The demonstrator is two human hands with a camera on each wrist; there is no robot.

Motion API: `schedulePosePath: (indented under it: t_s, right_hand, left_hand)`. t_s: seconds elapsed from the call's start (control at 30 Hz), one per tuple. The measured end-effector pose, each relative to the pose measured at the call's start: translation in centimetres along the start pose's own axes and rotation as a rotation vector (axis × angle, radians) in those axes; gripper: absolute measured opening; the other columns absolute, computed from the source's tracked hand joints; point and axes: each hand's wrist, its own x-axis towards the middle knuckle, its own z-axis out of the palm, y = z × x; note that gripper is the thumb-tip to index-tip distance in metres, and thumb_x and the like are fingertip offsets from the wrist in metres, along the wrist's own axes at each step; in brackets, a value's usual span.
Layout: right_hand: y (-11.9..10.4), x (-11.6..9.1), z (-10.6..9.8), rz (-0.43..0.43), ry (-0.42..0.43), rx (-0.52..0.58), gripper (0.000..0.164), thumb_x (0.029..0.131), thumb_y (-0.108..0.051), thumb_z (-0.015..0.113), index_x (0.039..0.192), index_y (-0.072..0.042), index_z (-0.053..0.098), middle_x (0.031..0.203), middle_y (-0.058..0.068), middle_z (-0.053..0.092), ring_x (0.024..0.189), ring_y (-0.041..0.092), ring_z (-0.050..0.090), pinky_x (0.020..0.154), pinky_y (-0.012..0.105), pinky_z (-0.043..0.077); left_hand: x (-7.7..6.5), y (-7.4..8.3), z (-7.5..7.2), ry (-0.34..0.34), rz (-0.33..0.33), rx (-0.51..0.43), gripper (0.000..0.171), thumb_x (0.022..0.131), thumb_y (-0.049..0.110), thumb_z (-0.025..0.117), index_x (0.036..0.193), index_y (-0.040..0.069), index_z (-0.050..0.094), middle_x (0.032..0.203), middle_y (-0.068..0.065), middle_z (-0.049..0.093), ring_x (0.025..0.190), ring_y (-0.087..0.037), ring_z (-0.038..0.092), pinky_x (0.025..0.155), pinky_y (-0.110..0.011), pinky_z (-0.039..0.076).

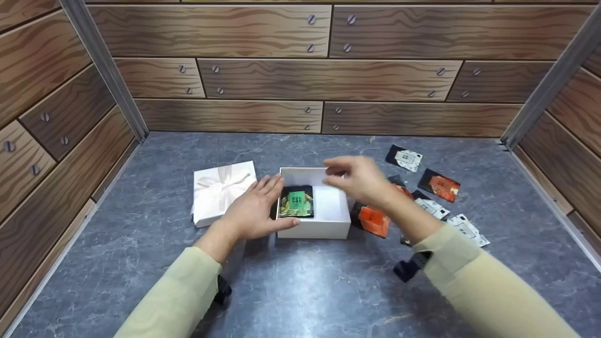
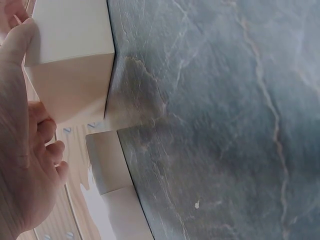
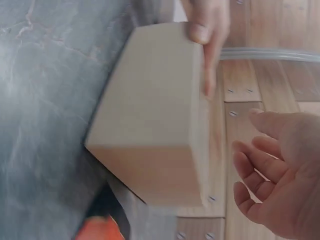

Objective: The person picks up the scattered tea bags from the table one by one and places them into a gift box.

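You have a grey marbled counter [image 1: 319,291], with plank-patterned walls [image 1: 272,80] behind the box [image 1: 313,230] and to both sides. The counter's back edge meets the wall well behind the box; in front of it the counter stretches toward you, giving room to move. The bow-topped lid [image 1: 211,204] sits just left of the box; packets [image 1: 374,223] crowd its right. Your left grip [image 1: 249,213], fingers spread, rests on its left rim; your right grip [image 1: 360,178], loosely curled around nothing visible, hovers above its right rear corner. The green packet [image 1: 297,202] lies in its left half.

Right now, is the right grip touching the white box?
Apart. The right wrist view shows wooden wall in the gap between the right grip and the box.
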Motion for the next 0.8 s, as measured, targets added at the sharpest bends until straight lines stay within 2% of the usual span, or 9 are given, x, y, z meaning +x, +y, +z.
schedulePosePath:
  t_s: [0.2, 0.33, 0.43, 0.5, 0.67, 0.73, 0.8]
  right_hand:
    - [2.2, -2.3, -5.0, -0.021, 0.114, 0.042, 0.047, 0.098, -0.022, 0.079, 0.142, -0.009, 0.068, 0.12, 0.008, 0.077, 0.104, 0.022, 0.071, 0.087, 0.029, 0.059]
    - [4.7, -4.1, -8.1, -0.024, 0.181, 0.076, 0.048, 0.098, -0.021, 0.079, 0.142, -0.009, 0.068, 0.123, 0.013, 0.076, 0.1, 0.015, 0.071, 0.08, 0.02, 0.058]
    - [6.9, -5.7, -10.1, 0.0, 0.214, 0.096, 0.049, 0.098, -0.021, 0.08, 0.144, -0.009, 0.066, 0.126, 0.015, 0.075, 0.098, 0.008, 0.071, 0.078, 0.018, 0.058]
    - [8.4, -6.9, -11.4, 0.031, 0.217, 0.1, 0.051, 0.098, -0.021, 0.079, 0.146, -0.01, 0.065, 0.129, 0.013, 0.074, 0.099, 0.004, 0.071, 0.08, 0.018, 0.058]
    - [12.5, -9.8, -14.1, 0.115, 0.184, 0.065, 0.055, 0.1, -0.026, 0.078, 0.149, -0.01, 0.061, 0.131, -0.001, 0.073, 0.104, 0.002, 0.069, 0.084, 0.016, 0.056]
    - [14.2, -11.0, -14.9, 0.133, 0.167, 0.05, 0.055, 0.1, -0.025, 0.078, 0.149, -0.008, 0.061, 0.134, -0.001, 0.072, 0.105, 0.0, 0.068, 0.085, 0.015, 0.055]
    - [15.8, -12.1, -15.4, 0.167, 0.146, 0.044, 0.055, 0.1, -0.025, 0.077, 0.149, -0.008, 0.06, 0.138, 0.005, 0.07, 0.105, -0.001, 0.067, 0.085, 0.014, 0.055]
  left_hand:
    - [0.1, 0.0, -0.2, 0.007, 0.011, 0.003, 0.113, 0.094, 0.082, 0.05, 0.169, 0.003, 0.022, 0.175, -0.015, 0.02, 0.16, -0.04, 0.018, 0.13, -0.052, 0.015]
    - [0.2, -0.1, -0.2, -0.001, 0.009, 0.01, 0.114, 0.094, 0.083, 0.049, 0.169, 0.003, 0.019, 0.175, -0.014, 0.018, 0.161, -0.039, 0.017, 0.13, -0.05, 0.014]
    - [0.2, -0.1, -0.2, -0.001, 0.011, 0.009, 0.114, 0.094, 0.083, 0.049, 0.169, 0.003, 0.019, 0.175, -0.015, 0.018, 0.161, -0.04, 0.017, 0.13, -0.051, 0.014]
    - [0.2, -0.1, -0.2, 0.001, 0.011, 0.008, 0.114, 0.094, 0.083, 0.049, 0.169, 0.003, 0.019, 0.175, -0.015, 0.019, 0.161, -0.04, 0.017, 0.13, -0.051, 0.014]
    - [0.1, 0.0, -0.1, -0.001, 0.005, -0.006, 0.113, 0.093, 0.082, 0.05, 0.169, 0.004, 0.02, 0.175, -0.014, 0.019, 0.161, -0.039, 0.017, 0.13, -0.051, 0.014]
    - [0.0, 0.0, 0.0, -0.003, 0.003, -0.008, 0.114, 0.093, 0.083, 0.051, 0.169, 0.004, 0.02, 0.175, -0.014, 0.018, 0.161, -0.039, 0.017, 0.13, -0.051, 0.014]
    - [0.0, -0.1, 0.1, -0.006, 0.0, -0.004, 0.114, 0.093, 0.084, 0.049, 0.17, 0.005, 0.018, 0.175, -0.013, 0.017, 0.161, -0.039, 0.017, 0.13, -0.05, 0.014]
